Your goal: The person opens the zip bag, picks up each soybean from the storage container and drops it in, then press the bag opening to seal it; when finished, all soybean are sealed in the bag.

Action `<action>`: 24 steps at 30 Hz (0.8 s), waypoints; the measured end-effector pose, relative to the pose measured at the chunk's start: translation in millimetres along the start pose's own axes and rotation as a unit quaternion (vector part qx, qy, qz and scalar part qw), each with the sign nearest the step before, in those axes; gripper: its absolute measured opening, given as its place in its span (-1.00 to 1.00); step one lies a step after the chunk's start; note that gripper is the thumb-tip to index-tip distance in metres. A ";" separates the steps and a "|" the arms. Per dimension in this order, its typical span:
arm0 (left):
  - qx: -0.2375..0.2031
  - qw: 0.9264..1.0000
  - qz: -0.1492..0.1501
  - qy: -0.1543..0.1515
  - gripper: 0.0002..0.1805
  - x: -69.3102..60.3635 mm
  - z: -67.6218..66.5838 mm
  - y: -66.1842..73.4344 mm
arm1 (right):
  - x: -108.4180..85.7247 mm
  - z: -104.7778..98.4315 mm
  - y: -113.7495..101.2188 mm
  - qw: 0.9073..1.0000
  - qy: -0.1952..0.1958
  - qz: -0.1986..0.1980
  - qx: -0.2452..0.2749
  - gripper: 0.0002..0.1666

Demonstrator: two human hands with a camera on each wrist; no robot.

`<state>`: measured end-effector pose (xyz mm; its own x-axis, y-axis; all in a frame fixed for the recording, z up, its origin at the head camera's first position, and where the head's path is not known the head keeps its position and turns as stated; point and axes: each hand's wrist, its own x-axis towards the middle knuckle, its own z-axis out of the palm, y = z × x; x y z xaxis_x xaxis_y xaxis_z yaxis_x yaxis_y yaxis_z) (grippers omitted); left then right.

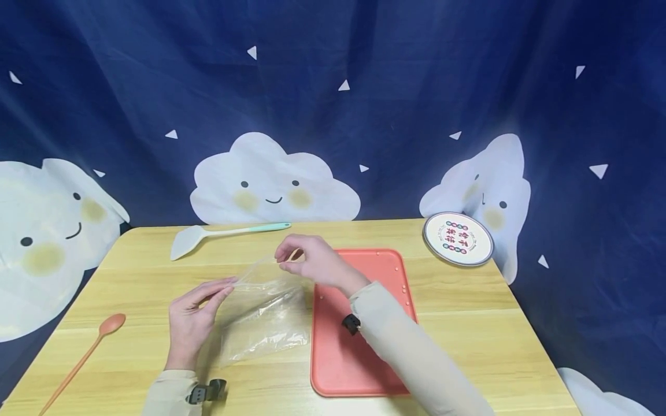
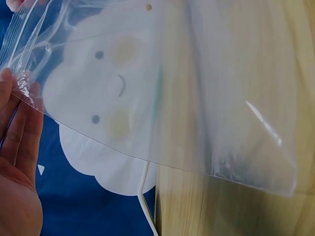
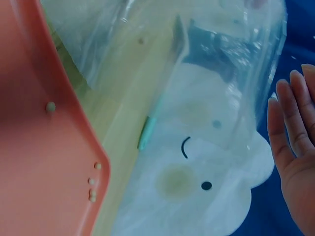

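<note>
A clear zip-seal plastic bag (image 1: 267, 323) hangs over the table between both hands, its sealing strip (image 2: 22, 37) along the top. My left hand (image 1: 192, 318) pinches the bag's top left corner between thumb and fingers. At the other top corner, my right hand (image 1: 319, 263) pinches the bag's edge, reaching across the tray. In the right wrist view, that hand's fingers (image 3: 290, 118) are long beside the bag, and the thumb is out of sight. A small brown spot (image 2: 148, 7) shows on or through the film; I cannot tell what it is.
The coral-red tray (image 1: 359, 358) right of the bag carries several small pale beads (image 3: 91, 182) near its edge. A white spatula (image 1: 189, 240) with a green handle end lies at the back. An orange spoon (image 1: 110, 325) lies left, and a printed plate (image 1: 458, 254) sits back right.
</note>
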<state>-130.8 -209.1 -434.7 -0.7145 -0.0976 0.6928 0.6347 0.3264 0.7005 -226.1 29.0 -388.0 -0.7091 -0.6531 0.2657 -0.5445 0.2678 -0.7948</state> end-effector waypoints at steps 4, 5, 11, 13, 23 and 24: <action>-0.001 1.000 -0.003 0.000 -0.75 -0.8 0.2 -1.5 | -15.4 -12.8 1.0 0.999 0.014 0.002 0.036 -0.84; -0.002 1.000 -0.005 0.000 -0.76 -1.0 0.3 -1.6 | -20.2 -16.7 0.5 0.999 0.017 0.007 0.039 -0.84; 0.000 1.000 -0.011 0.000 -0.76 -0.8 0.3 -1.4 | -52.9 -38.7 0.9 0.997 0.016 0.065 0.022 -0.81; -0.001 1.000 -0.010 0.000 -0.76 -0.8 0.3 -1.2 | -65.0 -45.0 2.6 0.996 0.007 0.086 0.007 -0.80; 0.001 1.000 -0.006 0.003 -0.76 -1.9 -0.7 -1.7 | -125.9 -62.6 37.8 0.991 -0.036 0.120 -0.054 -0.78; 0.001 1.000 -0.006 0.003 -0.76 -2.0 -0.8 -1.7 | -130.1 -62.6 42.1 0.990 -0.040 0.122 -0.057 -0.78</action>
<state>-130.3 -210.2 -437.2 -0.7198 -0.1076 0.6858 0.6255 0.3280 0.7079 -184.8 169.6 -421.9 -0.7901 -0.6125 0.0252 -0.4119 0.5000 -0.7618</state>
